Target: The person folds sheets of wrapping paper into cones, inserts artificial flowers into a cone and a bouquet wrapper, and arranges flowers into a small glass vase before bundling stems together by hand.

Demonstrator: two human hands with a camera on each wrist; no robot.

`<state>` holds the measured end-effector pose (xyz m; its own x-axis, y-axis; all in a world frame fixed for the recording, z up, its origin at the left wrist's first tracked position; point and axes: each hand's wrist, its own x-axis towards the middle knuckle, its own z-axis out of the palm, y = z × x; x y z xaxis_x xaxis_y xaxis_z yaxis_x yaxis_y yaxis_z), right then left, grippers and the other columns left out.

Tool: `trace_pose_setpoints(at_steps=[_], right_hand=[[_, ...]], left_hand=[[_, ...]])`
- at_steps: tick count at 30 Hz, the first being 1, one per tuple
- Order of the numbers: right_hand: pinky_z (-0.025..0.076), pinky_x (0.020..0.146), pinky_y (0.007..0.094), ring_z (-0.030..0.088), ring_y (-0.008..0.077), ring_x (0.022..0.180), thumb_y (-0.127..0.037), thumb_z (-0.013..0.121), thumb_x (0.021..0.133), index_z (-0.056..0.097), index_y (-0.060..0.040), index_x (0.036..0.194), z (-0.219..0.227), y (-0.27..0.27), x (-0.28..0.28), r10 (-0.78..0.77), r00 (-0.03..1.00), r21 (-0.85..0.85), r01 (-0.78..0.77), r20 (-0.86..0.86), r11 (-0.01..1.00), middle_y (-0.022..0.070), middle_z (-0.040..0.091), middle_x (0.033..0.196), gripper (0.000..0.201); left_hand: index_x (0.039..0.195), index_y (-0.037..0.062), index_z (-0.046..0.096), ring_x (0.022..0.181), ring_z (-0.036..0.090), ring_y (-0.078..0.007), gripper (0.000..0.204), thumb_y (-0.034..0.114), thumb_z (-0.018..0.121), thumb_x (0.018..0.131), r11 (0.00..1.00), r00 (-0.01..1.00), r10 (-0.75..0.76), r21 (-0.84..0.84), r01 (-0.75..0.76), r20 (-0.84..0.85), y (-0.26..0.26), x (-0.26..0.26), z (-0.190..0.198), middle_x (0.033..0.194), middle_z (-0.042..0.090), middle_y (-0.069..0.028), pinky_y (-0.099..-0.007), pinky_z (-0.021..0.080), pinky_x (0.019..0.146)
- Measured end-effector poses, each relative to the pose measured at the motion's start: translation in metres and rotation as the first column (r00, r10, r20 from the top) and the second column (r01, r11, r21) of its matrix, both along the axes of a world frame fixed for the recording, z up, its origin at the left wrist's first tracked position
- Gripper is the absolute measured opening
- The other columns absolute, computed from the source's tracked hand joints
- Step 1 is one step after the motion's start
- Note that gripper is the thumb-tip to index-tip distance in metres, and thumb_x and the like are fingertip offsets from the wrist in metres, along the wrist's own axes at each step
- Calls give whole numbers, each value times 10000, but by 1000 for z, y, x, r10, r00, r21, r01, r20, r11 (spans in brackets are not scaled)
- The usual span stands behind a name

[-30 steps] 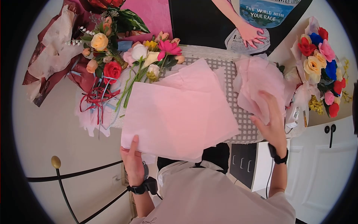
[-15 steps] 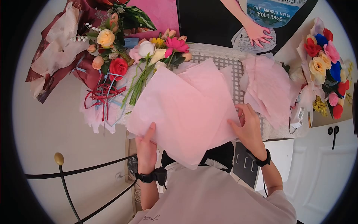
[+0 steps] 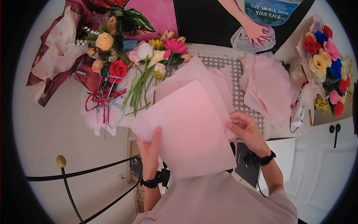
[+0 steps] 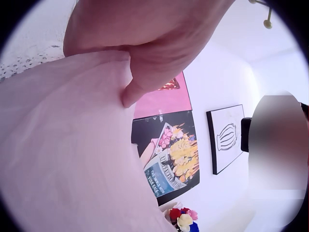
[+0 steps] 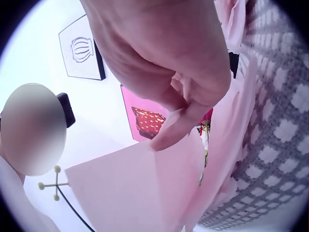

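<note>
Several overlapping sheets of pale pink wrapping paper (image 3: 190, 130) are held up in front of the torso, fanned at different angles. My left hand (image 3: 150, 153) grips their left side, thumb on top and the other fingers behind. In the left wrist view the paper's edge (image 4: 96, 63) runs in under the thumb. On the opposite side my right hand (image 3: 247, 130) pinches an edge of the paper between thumb and curled fingers. The right wrist view has that thumb (image 5: 166, 137) against the top of a sheet (image 5: 125, 188).
A patterned grey-white cloth (image 3: 236, 82) covers the table. Loose flowers with green stems (image 3: 143, 87) lie behind the paper, and red ribbons (image 3: 104, 97) lie left. Crumpled pink paper (image 3: 266, 87) and a bouquet (image 3: 324, 63) are at the right. A black metal rail (image 3: 93, 173) stands at lower left.
My right hand came from the crumpled paper pile to the right side of the sheets. The front sheet has turned and lowered toward the torso, and the left thumb has shifted along it.
</note>
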<state>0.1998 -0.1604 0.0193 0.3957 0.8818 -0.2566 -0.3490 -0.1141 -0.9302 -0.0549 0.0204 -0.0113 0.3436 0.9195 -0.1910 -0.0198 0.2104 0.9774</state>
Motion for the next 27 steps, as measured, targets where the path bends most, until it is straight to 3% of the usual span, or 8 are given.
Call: trace_pose_setpoints(at_steps=[3,5,8,13,20,23,26,27], right_hand=[[595,645,275,716,103,832,-3,620,1032,668,29,1148,3,-7,4,98,993,40,-95,-66,995,59,746,996,130],[596,664,272,709,90,844,1,649,1013,681,19,1098,4,-13,6,114,986,49,-108,-121,993,43,740,952,92],[570,673,261,699,97,821,20,628,1022,704,51,1103,-2,-23,10,200,979,46,-198,-39,979,50,746,996,116],[504,832,225,628,50,929,111,637,959,738,70,1044,-17,-30,14,288,958,99,-288,14,953,36,753,1009,139],[514,849,232,630,59,923,105,626,959,740,66,1022,-19,-24,7,352,936,100,-349,-17,932,44,764,1067,136],[509,745,236,664,75,834,126,629,897,760,52,964,-20,-19,0,375,918,25,-381,129,924,60,762,889,165],[536,847,288,702,143,960,-1,726,902,733,28,1139,-7,-15,1,501,843,-79,-495,196,865,101,766,1050,239],[524,932,319,667,184,1073,-65,794,871,657,-4,1285,12,-11,1,442,790,-82,-452,425,888,115,699,1230,441]], left_hand=[[1414,-24,554,1198,637,-196,505,234,726,1015,998,999,-30,-59,29,-21,0,-11,1,1353,661,-105,-338,494,1030],[1441,-5,530,1209,636,-207,498,217,700,1029,980,987,73,-194,-44,144,1,-16,-5,1374,648,-102,-349,505,1029],[1440,11,529,1209,633,-180,486,154,715,1015,929,962,66,-368,38,265,0,-24,6,1368,649,-91,-337,504,1025],[1432,13,539,1217,639,-193,477,127,717,1004,894,964,-131,-392,216,232,0,-47,-6,1355,658,-96,-345,512,1029],[1428,22,553,1190,657,-188,477,130,728,997,832,971,-161,-504,230,177,-16,-66,-17,1345,669,-93,-347,522,1020],[1413,28,570,1184,661,-181,451,134,723,1002,820,956,-119,-516,247,269,-18,-63,-21,1343,674,-85,-346,526,1017],[1397,30,585,1182,664,-179,422,133,714,1009,859,969,-102,-472,200,224,-11,-57,-27,1340,679,-82,-344,527,1014],[1397,30,585,1182,664,-179,422,133,714,1009,860,970,-101,-471,197,222,-10,-58,-27,1340,679,-82,-344,527,1014]])
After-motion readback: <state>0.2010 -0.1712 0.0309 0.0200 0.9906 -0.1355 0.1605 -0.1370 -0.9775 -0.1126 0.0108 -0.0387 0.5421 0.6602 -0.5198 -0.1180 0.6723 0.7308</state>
